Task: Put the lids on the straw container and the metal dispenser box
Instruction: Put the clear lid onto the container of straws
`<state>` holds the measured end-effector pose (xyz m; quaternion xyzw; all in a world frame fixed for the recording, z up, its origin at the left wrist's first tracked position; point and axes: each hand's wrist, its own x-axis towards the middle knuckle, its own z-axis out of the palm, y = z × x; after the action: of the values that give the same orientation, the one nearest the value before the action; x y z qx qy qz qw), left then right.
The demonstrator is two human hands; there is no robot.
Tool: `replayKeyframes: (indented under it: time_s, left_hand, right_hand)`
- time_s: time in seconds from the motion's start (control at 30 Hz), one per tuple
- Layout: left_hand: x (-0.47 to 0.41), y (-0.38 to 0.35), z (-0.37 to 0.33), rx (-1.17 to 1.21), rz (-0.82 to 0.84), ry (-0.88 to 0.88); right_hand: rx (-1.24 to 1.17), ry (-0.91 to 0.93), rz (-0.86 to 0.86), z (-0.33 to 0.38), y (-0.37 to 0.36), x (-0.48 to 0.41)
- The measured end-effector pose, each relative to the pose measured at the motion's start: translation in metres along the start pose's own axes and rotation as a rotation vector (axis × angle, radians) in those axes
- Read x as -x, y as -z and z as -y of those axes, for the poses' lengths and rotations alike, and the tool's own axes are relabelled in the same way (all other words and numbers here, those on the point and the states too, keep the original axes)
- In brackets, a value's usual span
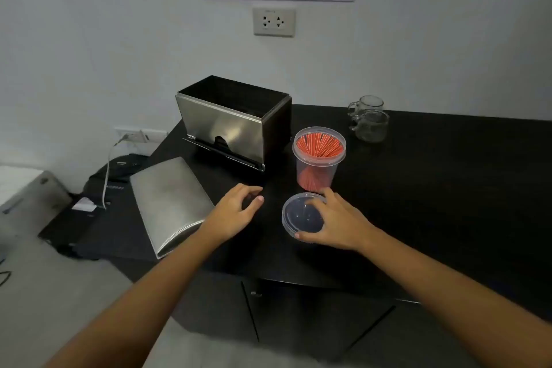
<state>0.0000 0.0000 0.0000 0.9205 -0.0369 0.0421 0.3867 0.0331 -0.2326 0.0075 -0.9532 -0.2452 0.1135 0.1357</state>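
Lids [301, 215] x2: clear one in right-hand fingers [316, 203], metal one [170, 203] loose; left fingers [254, 199] open, w/o load.

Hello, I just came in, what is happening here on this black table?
A person is about to close two containers. The right hand has its fingers on the clear round lid, which lies on the black table in front of the open straw container. The left hand hovers empty beside it. The metal dispenser box is open too; its metal lid lies at the table's left edge.
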Motion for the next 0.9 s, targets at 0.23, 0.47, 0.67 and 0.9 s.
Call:
replayKeyframes:
  time_s: [0.23, 0.47, 0.67, 0.9]
  left_hand:
    - [-0.001, 0.001, 0.007, -0.064, 0.078, 0.042]
    - [-0.014, -0.002, 0.015, -0.072, 0.121, 0.065]
    - [-0.035, -0.008, 0.008, 0.007, 0.133, 0.071]
    - [-0.057, -0.022, -0.009, 0.095, 0.165, 0.029]
  right_hand:
    - [-0.034, -0.200, -0.030, -0.002, -0.013, -0.013]
    - [-0.090, -0.209, 0.019, -0.004, -0.023, -0.017]
    - [-0.095, -0.199, -0.013, -0.015, -0.018, -0.005]
    - [-0.147, -0.290, -0.084, -0.039, 0.002, 0.025]
